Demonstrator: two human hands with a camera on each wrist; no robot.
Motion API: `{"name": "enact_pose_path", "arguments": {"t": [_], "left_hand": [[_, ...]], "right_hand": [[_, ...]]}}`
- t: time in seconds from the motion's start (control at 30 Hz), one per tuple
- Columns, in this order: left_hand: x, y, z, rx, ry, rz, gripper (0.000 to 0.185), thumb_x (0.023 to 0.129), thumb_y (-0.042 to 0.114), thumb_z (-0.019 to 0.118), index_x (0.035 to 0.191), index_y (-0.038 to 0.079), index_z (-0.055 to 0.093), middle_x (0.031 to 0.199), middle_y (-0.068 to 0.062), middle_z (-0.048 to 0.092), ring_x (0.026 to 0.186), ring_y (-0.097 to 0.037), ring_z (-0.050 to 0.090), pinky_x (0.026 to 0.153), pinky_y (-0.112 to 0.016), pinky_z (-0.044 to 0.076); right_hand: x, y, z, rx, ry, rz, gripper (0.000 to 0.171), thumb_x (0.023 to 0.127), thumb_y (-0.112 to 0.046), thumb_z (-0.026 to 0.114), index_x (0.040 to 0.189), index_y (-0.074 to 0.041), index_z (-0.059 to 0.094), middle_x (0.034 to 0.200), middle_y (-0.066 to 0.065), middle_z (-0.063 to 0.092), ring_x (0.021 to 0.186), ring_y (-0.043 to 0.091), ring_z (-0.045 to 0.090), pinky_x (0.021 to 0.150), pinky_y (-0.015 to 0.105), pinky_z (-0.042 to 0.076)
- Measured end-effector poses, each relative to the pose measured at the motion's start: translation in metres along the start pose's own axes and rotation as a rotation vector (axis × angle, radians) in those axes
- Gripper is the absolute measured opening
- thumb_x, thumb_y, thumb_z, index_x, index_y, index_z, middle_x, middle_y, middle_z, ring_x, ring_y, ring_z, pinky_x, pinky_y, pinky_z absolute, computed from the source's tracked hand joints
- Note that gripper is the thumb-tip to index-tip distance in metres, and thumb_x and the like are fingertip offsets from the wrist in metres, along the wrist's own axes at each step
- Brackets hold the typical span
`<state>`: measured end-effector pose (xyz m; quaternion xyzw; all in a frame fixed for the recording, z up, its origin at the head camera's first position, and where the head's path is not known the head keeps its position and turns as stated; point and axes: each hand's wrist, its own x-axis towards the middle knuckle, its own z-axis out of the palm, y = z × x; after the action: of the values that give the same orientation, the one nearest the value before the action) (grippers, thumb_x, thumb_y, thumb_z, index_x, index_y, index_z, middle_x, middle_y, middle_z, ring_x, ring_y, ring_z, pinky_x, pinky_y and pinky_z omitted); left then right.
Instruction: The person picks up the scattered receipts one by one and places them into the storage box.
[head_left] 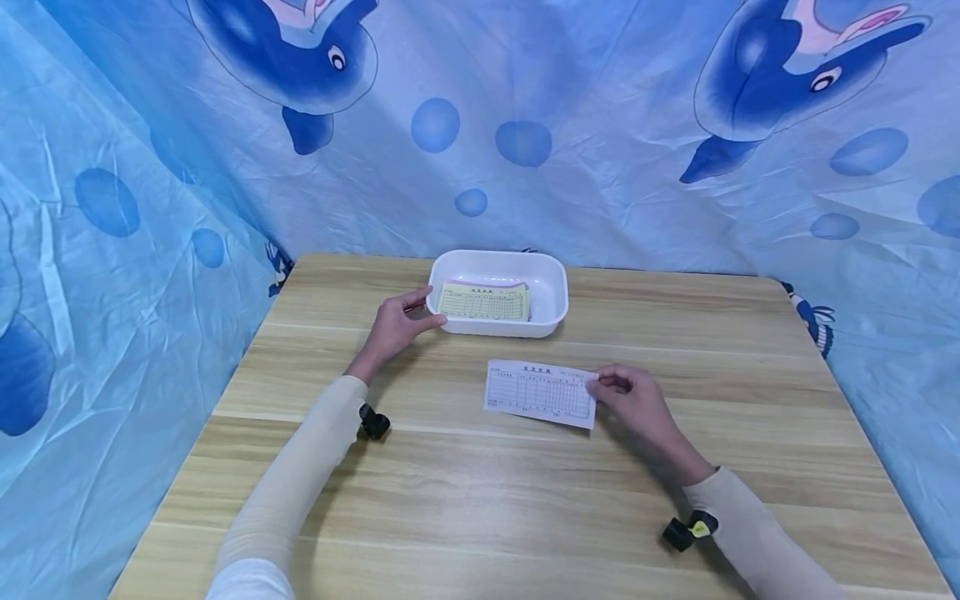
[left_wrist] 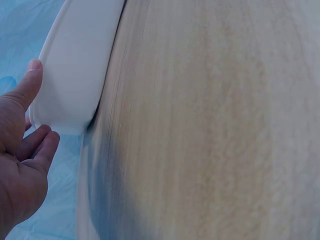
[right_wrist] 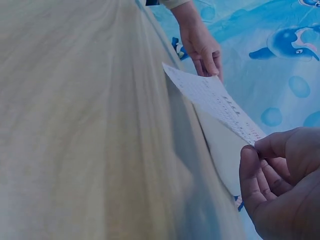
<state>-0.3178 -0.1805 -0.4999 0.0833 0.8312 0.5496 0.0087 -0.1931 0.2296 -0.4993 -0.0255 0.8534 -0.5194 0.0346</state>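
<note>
A white plastic tray (head_left: 555,308) stands near the table's back edge. My left hand (head_left: 400,323) holds its left front corner, thumb on the front wall and fingers around the left end; the left wrist view shows the thumb (left_wrist: 31,82) high on the wall of the tray (left_wrist: 80,60). Inside lies a small stack of printed receipt slips (head_left: 483,302), a yellow one on top and a pinkish edge beneath. In front of the tray, my right hand (head_left: 637,407) pinches the right end of a white receipt slip (head_left: 536,393), printed side up. In the right wrist view, thumb and index finger meet on the slip's edge (right_wrist: 220,105).
A wooden table (head_left: 450,517) spans the space before me. Blue cloth (head_left: 637,208) with cartoon dolphins hangs behind it and at the sides. A black camera (head_left: 372,422) is strapped to the left wrist, another (head_left: 681,533) to the right.
</note>
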Motion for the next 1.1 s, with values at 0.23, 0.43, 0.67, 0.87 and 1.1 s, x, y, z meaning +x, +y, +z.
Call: {"name": "enact_pose_path", "arguments": {"t": [0.23,0.43,0.67,0.87,1.1], "left_hand": [[0.000,0.002,0.000,0.005,0.006,-0.002,0.077,0.084,0.034,0.086,0.148,0.006,0.053,0.148,-0.017,0.055,0.133,-0.029,0.058,0.108,-0.041,0.053],[0.001,0.003,0.000,0.007,0.007,0.005,0.077,0.084,0.035,0.086,0.147,0.004,0.054,0.147,-0.018,0.056,0.131,-0.030,0.059,0.107,-0.041,0.053],[0.002,0.003,-0.001,-0.009,0.002,0.010,0.076,0.084,0.032,0.086,0.147,0.003,0.053,0.148,-0.019,0.055,0.133,-0.031,0.057,0.109,-0.041,0.052],[0.003,0.001,0.001,-0.023,0.003,0.023,0.076,0.083,0.029,0.087,0.146,0.002,0.054,0.146,-0.021,0.056,0.132,-0.031,0.058,0.107,-0.036,0.053],[0.002,0.001,0.000,-0.035,-0.007,0.006,0.073,0.085,0.024,0.086,0.147,0.003,0.052,0.146,-0.020,0.056,0.133,-0.033,0.057,0.108,-0.041,0.052]], "right_hand": [[0.008,-0.013,-0.006,0.020,-0.015,-0.048,0.022,0.095,-0.011,0.074,0.111,0.004,0.071,0.098,0.016,0.074,0.081,0.014,0.071,0.071,0.026,0.064],[0.016,-0.030,-0.011,0.079,-0.014,-0.065,0.024,0.095,-0.009,0.073,0.112,0.008,0.071,0.100,0.022,0.073,0.079,0.010,0.071,0.072,0.032,0.066],[0.033,-0.045,-0.017,0.088,0.010,-0.116,0.025,0.095,-0.010,0.074,0.112,0.009,0.072,0.100,0.024,0.073,0.077,0.008,0.071,0.072,0.035,0.066],[0.049,-0.064,-0.019,0.124,0.037,-0.075,0.029,0.096,-0.015,0.074,0.114,0.007,0.072,0.104,0.022,0.072,0.081,0.009,0.071,0.074,0.029,0.065],[0.072,-0.074,-0.016,0.133,0.050,-0.024,0.034,0.095,-0.020,0.076,0.117,0.004,0.071,0.107,0.017,0.072,0.087,0.010,0.070,0.077,0.025,0.064]]}}
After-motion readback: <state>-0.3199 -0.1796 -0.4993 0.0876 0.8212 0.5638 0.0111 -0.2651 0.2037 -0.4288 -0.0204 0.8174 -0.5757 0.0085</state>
